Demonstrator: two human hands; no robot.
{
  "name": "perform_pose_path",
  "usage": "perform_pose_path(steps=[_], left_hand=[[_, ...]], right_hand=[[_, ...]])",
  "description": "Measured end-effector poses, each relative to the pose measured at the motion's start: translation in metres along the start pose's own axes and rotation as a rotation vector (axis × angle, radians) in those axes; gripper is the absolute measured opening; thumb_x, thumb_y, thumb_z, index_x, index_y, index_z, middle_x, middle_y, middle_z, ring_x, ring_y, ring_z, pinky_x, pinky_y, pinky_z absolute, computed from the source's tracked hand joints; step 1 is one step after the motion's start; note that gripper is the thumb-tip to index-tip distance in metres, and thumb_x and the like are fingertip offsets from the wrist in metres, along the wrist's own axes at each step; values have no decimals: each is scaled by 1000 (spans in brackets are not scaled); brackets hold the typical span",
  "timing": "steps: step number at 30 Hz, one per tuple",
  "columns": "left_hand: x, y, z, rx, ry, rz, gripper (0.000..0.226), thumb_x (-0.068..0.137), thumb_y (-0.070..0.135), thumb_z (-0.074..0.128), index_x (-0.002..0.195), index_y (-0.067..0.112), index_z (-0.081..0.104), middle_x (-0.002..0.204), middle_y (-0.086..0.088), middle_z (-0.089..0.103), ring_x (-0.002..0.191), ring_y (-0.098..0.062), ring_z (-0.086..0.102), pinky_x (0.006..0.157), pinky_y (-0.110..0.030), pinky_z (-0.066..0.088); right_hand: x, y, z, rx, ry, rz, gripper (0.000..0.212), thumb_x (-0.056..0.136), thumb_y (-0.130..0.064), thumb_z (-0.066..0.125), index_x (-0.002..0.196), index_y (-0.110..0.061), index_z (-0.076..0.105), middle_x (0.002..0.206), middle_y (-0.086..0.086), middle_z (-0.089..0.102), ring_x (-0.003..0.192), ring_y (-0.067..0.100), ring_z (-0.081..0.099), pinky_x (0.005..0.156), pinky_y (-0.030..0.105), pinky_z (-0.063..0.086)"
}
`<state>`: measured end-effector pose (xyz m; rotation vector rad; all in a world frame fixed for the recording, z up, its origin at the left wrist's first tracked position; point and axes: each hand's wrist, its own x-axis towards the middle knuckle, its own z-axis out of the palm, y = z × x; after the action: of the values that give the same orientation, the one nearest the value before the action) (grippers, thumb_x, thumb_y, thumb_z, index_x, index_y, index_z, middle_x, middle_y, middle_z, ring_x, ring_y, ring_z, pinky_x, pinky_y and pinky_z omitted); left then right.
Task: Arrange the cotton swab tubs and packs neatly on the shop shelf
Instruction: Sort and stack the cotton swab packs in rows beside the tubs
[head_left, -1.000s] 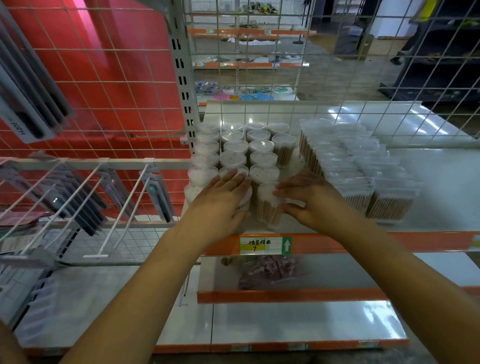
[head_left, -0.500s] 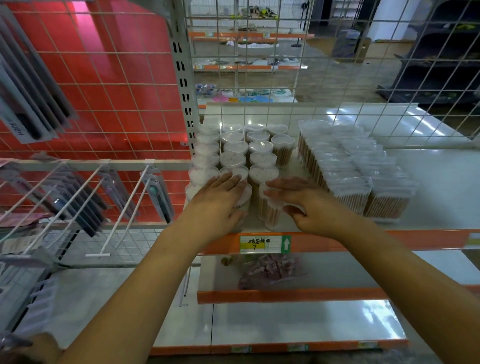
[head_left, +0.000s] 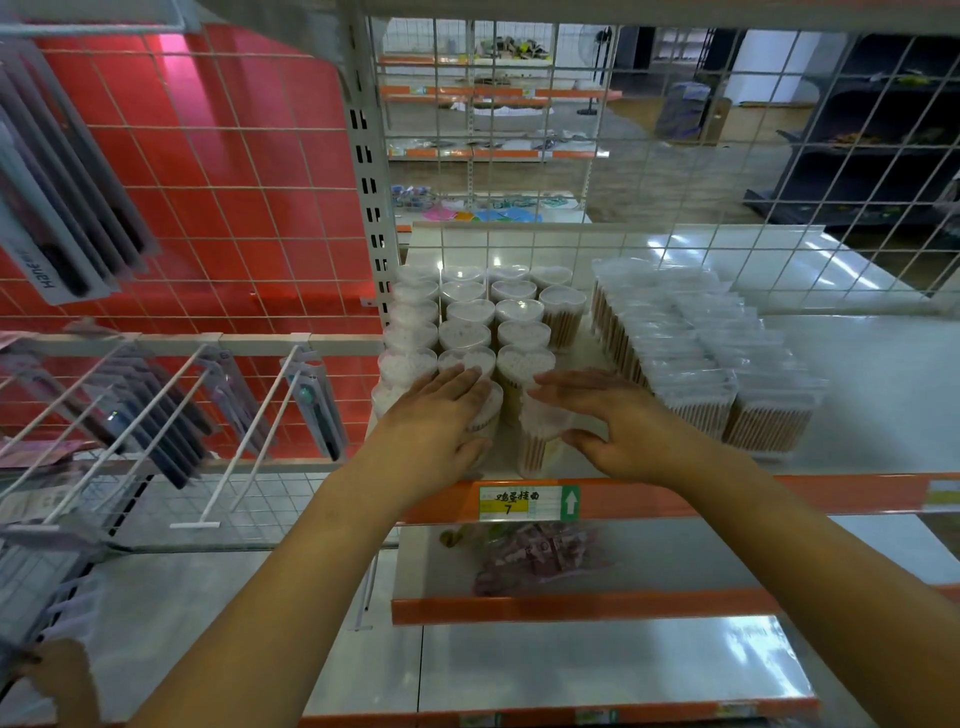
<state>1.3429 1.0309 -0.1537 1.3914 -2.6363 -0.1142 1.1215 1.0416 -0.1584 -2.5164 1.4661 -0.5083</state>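
Clear heart-shaped cotton swab tubs (head_left: 470, 314) stand in tight rows at the left of the white shelf (head_left: 883, 395). To their right stand rows of rectangular swab packs (head_left: 701, 358). My left hand (head_left: 441, 421) lies flat on top of a front tub (head_left: 491, 415), fingers straight, thumb down its side. My right hand (head_left: 618, 421) stretches straight fingers over the lid of another front tub (head_left: 537, 441), which stands near the shelf's orange lip. Its thumb is just off the tub's right side.
A wire grid (head_left: 675, 171) backs the shelf. An upright post (head_left: 371, 218) borders the tubs on the left. White hooks (head_left: 244, 415) with hanging carded goods stick out at the left. A price tag (head_left: 530, 503) is on the lip; a bag (head_left: 535, 561) lies on the shelf below.
My right hand has gone from wrapping the front tub to lying with straight fingers over its lid. My left hand has stayed on its tub. Another hand has appeared at the bottom left.
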Motion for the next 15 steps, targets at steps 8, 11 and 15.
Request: perform_pose_path(steps=[8, 11, 15], left_hand=[[-1, -1, -1, -19, 26, 0, 62, 95, 36, 44, 148, 18, 17, 157, 0, 12, 145, -14, 6, 114, -24, 2], [-1, -3, -4, -51, 39, -12, 63, 95, 34, 46, 148, 18, 18, 156, 0, 13, 145, -13, 5, 116, -28, 6], [-5, -14, -7, -63, 53, -32, 64, 94, 38, 47, 148, 19, 18, 156, 0, 13, 145, -13, 6, 115, -27, 7]], right_hand=[[4, -6, 5, -73, 93, 61, 40, 85, -37, 62, 122, -21, 61, 128, 0, 56, 123, 24, 44, 103, 39, 32], [3, -7, 4, -85, 165, 42, 48, 78, -43, 60, 121, -20, 62, 123, 2, 59, 120, 27, 47, 101, 47, 35], [4, 1, 1, -22, 5, 51, 54, 87, -26, 62, 137, -32, 40, 148, -11, 32, 139, 15, 24, 115, 39, 18]])
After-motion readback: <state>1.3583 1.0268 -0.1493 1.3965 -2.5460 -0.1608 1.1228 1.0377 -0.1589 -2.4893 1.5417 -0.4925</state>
